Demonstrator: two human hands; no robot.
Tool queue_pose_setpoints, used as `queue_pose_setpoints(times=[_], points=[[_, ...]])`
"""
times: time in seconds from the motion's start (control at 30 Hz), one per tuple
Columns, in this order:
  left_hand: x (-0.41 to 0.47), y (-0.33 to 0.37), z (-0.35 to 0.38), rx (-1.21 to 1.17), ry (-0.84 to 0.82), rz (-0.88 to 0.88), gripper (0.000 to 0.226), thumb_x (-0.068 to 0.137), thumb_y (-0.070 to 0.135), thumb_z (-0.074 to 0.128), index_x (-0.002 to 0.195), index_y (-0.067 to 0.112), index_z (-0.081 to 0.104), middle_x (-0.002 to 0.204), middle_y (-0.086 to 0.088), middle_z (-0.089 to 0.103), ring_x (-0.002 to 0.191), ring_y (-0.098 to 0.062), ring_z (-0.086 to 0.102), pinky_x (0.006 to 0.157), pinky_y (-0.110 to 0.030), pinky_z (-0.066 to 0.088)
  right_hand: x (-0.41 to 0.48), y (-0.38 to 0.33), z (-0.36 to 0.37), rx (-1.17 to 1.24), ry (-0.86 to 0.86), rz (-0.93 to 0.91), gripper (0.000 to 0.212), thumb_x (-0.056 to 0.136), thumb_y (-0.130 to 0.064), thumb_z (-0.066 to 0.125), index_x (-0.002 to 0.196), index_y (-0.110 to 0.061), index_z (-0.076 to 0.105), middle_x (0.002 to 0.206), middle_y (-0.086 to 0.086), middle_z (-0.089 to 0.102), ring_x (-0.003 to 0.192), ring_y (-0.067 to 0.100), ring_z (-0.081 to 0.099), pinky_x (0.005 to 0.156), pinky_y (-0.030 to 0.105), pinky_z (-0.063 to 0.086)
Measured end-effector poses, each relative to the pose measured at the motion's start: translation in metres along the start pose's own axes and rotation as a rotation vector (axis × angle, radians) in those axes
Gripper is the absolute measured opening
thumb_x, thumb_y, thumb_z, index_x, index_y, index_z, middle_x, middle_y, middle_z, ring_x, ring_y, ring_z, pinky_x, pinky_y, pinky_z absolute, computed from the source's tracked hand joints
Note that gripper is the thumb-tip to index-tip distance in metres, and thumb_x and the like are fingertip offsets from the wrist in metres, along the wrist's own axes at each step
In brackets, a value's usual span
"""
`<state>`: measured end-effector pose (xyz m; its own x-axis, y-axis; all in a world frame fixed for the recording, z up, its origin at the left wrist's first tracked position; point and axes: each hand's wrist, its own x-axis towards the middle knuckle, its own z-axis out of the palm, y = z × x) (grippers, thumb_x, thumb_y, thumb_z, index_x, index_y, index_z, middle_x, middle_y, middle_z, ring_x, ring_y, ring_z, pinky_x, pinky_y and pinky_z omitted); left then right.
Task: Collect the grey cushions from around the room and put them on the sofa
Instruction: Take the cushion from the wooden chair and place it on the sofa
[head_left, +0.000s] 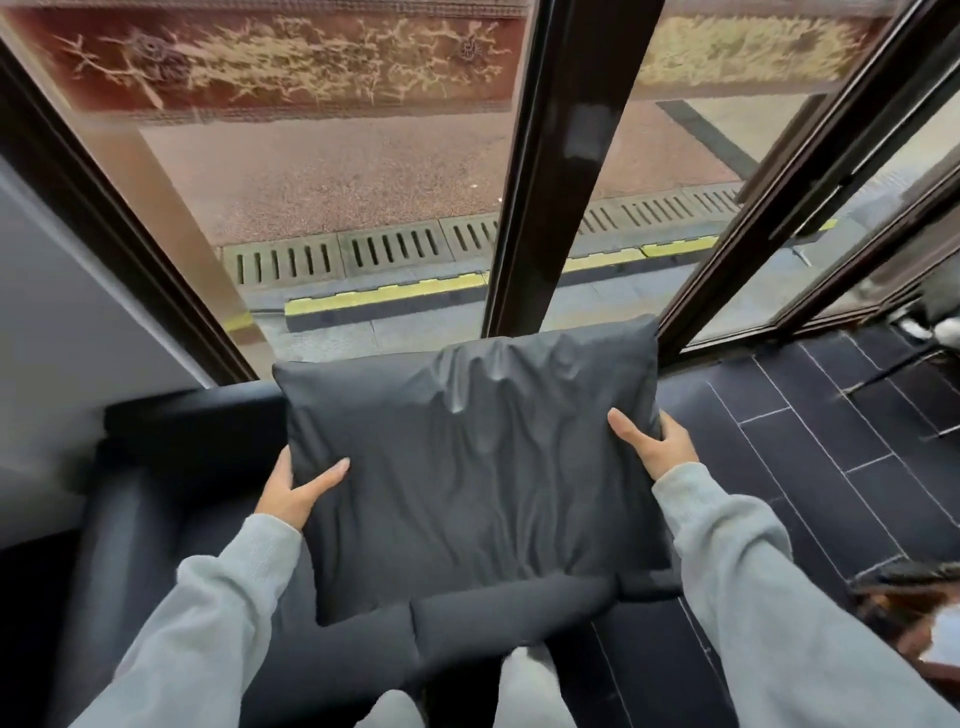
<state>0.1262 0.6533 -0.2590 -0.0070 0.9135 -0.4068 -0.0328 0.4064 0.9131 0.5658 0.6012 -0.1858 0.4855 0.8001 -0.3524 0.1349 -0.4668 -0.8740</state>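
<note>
A dark grey cushion (467, 467) with a wrinkled cover fills the middle of the head view, held flat in front of me above the sofa. My left hand (296, 493) grips its left edge, thumb on top. My right hand (652, 441) grips its right edge the same way. Below it lies the dark sofa (171, 519), with a black armrest at the left, a low back by the window and grey seat cushions showing under the held cushion's near edge.
Tall glass panes with dark frames (540, 171) stand right behind the sofa. Dark tiled floor (831, 467) stretches to the right. A glossy brown table corner (919, 618) juts in at the lower right. A pale wall (62, 338) lies to the left.
</note>
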Motion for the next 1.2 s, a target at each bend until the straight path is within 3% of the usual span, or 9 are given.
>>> queue_pose_setpoints(times=[0.13,0.27,0.5,0.63,0.77,0.9,1.03,1.13,1.2], points=[[0.047,-0.005,0.028,0.042,0.135,-0.121,0.06,0.073,0.041,0.085,0.125,0.02,0.065,0.119,-0.001,0.074,0.117,-0.026,0.068,0.106,-0.045,0.049,0.085,0.005,0.019,-0.083,-0.087,-0.005,0.029,0.082,-0.038,0.085,0.099,-0.029,0.064,0.106,-0.004,0.073,0.081,-0.006,0.068,0.073,0.009,0.05],[0.088,-0.024,0.054,0.068,0.304,-0.195,0.077,0.081,0.023,0.086,0.144,0.025,0.042,0.132,-0.001,0.064,0.123,-0.023,0.061,0.105,-0.043,0.049,0.175,0.02,0.042,-0.131,-0.197,0.057,0.054,0.084,-0.025,0.085,0.131,-0.016,0.06,0.129,0.005,0.068,0.117,0.023,0.063,0.107,0.04,0.048],[0.187,-0.066,0.101,-0.029,0.382,-0.365,0.057,0.091,0.002,0.072,0.132,0.028,0.043,0.154,-0.003,0.049,0.131,-0.023,0.056,0.102,-0.05,0.05,0.315,0.066,0.073,-0.195,-0.38,0.158,0.065,0.089,-0.004,0.078,0.146,-0.013,0.05,0.141,0.011,0.06,0.131,0.024,0.057,0.109,0.038,0.046],[0.212,-0.085,0.127,0.237,0.379,-0.371,0.076,0.086,0.027,0.082,0.147,0.033,0.037,0.16,-0.003,0.037,0.137,-0.027,0.047,0.105,-0.051,0.048,0.346,0.078,0.084,-0.186,-0.308,0.203,0.089,0.084,-0.021,0.086,0.157,-0.024,0.034,0.142,0.0,0.051,0.126,0.015,0.053,0.107,0.035,0.045],[0.235,-0.089,0.127,0.1,0.58,-0.364,0.099,0.078,0.05,0.083,0.156,0.043,0.023,0.164,-0.001,0.027,0.142,-0.028,0.041,0.101,-0.054,0.051,0.375,0.095,0.093,-0.117,-0.167,0.239,0.07,0.082,-0.037,0.086,0.138,-0.026,0.045,0.124,-0.003,0.06,0.105,0.012,0.064,0.098,0.047,0.057],[0.265,-0.085,0.136,0.036,0.417,-0.3,0.057,0.071,0.059,0.077,0.123,0.042,0.061,0.135,0.006,0.063,0.125,-0.017,0.061,0.089,-0.046,0.06,0.394,0.125,0.096,-0.104,-0.185,0.137,0.035,0.085,-0.037,0.083,0.105,-0.034,0.054,0.105,-0.006,0.069,0.077,-0.009,0.069,0.084,0.049,0.062],[0.266,-0.091,0.158,0.123,0.47,-0.228,0.041,0.081,0.054,0.072,0.117,0.039,0.06,0.131,0.004,0.062,0.113,-0.009,0.062,0.086,-0.045,0.062,0.389,0.15,0.084,-0.07,-0.125,0.146,0.043,0.072,-0.054,0.082,0.101,-0.037,0.055,0.095,-0.015,0.073,0.092,0.007,0.071,0.097,0.059,0.055],[0.266,-0.093,0.161,0.345,0.526,-0.27,0.049,0.091,0.049,0.067,0.134,0.031,0.051,0.133,0.002,0.057,0.121,-0.02,0.058,0.1,-0.045,0.052,0.379,0.149,0.094,-0.155,-0.115,0.157,0.067,0.08,-0.051,0.079,0.135,-0.031,0.048,0.128,0.003,0.066,0.122,0.027,0.063,0.111,0.047,0.045],[0.269,-0.088,0.167,0.565,0.589,-0.232,0.073,0.095,0.043,0.065,0.156,0.02,0.031,0.156,-0.011,0.04,0.145,-0.033,0.037,0.116,-0.044,0.035,0.376,0.14,0.109,-0.319,-0.039,0.062,0.084,0.091,-0.039,0.074,0.159,-0.023,0.027,0.158,0.015,0.043,0.145,0.033,0.041,0.119,0.036,0.03]])
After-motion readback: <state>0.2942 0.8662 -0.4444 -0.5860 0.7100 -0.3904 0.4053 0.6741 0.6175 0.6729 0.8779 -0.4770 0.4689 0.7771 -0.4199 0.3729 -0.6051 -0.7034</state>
